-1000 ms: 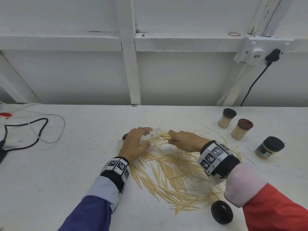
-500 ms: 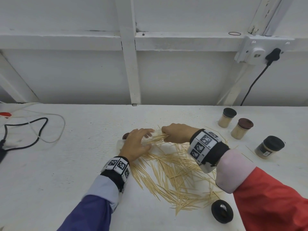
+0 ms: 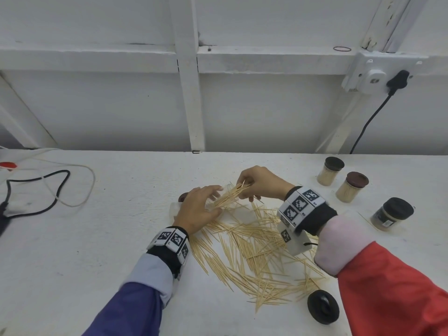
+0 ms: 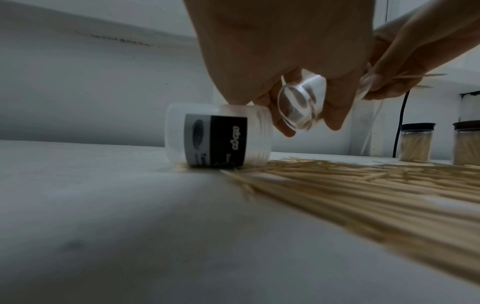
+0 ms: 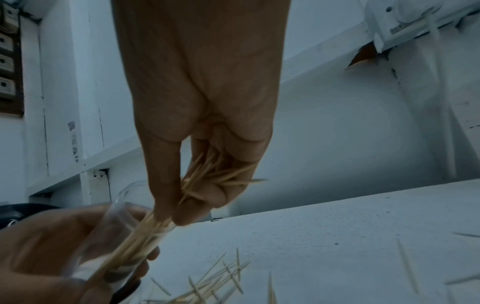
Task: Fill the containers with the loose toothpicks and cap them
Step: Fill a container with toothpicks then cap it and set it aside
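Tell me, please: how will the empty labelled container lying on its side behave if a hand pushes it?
The labelled container is round and lies sideways, so it probably rolls. It looks empty, thin plastic, likely light. Toothpicks beside it may stop it.

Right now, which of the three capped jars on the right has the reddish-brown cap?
The middle jar. Its cap is reddish-brown; the far jar and the near, labelled jar both have black caps.

White painted tabletop [image 3: 72, 251], white panelled wall [image 3: 121, 105], wall socket [image 3: 373, 77], black cable [image 3: 371, 120]
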